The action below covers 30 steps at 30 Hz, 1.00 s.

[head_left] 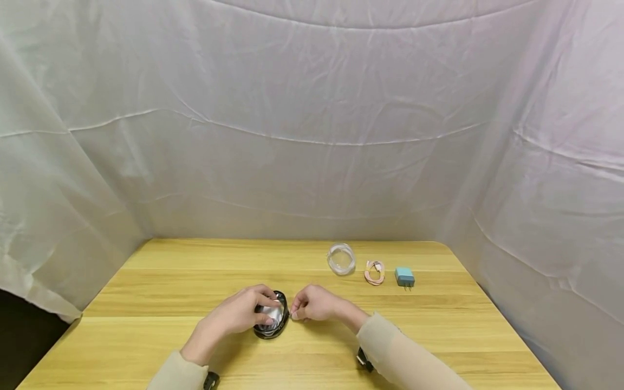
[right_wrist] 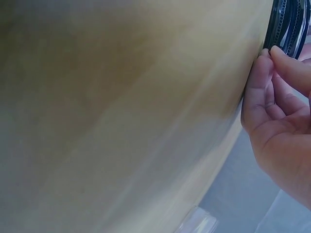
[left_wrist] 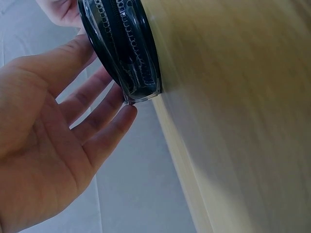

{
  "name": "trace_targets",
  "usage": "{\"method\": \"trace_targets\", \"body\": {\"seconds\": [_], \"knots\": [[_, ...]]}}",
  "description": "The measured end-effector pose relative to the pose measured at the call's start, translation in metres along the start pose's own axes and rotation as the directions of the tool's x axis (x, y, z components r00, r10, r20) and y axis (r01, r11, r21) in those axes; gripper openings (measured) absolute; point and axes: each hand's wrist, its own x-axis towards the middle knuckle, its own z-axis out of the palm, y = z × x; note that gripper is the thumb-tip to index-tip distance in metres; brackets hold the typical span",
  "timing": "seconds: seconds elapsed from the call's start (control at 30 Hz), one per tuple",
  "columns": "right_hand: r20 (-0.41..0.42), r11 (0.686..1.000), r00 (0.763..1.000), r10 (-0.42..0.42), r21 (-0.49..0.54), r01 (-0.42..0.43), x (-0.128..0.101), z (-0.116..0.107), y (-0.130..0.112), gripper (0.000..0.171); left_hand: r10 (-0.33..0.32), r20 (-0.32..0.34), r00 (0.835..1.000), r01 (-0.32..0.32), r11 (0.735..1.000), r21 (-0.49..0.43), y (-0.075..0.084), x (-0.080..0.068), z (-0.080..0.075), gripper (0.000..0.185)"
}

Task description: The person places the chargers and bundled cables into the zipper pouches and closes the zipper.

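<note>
A black oval zip case [head_left: 279,326] with a shiny grey top lies on the wooden table [head_left: 419,330], near its front middle. My left hand [head_left: 239,314] rests over the case from the left. In the left wrist view its fingers [left_wrist: 104,114] are nearly straight and touch the side of the case [left_wrist: 121,53], where a row of zipper teeth shows. My right hand [head_left: 304,307] is at the case's right edge, fingers curled. In the right wrist view thumb and forefinger [right_wrist: 265,63] pinch at the rim of the case [right_wrist: 286,24]; what they pinch is hidden.
Behind and to the right lie a clear coiled ring [head_left: 341,259], a coiled pink cable [head_left: 374,272] and a small blue plug adapter [head_left: 404,277]. White cloth [head_left: 312,135] hangs around the table's back and sides.
</note>
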Motion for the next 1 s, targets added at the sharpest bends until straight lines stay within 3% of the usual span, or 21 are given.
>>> {"method": "trace_targets", "body": {"seconds": [1.0], "knots": [[0.019,1.000,1.000,-0.022,-0.007,0.022,-0.0039,0.0031,0.0004,0.004,-0.014,-0.006,1.000,0.014,1.000,0.001,-0.0013,0.0014,0.0025,0.038]]}}
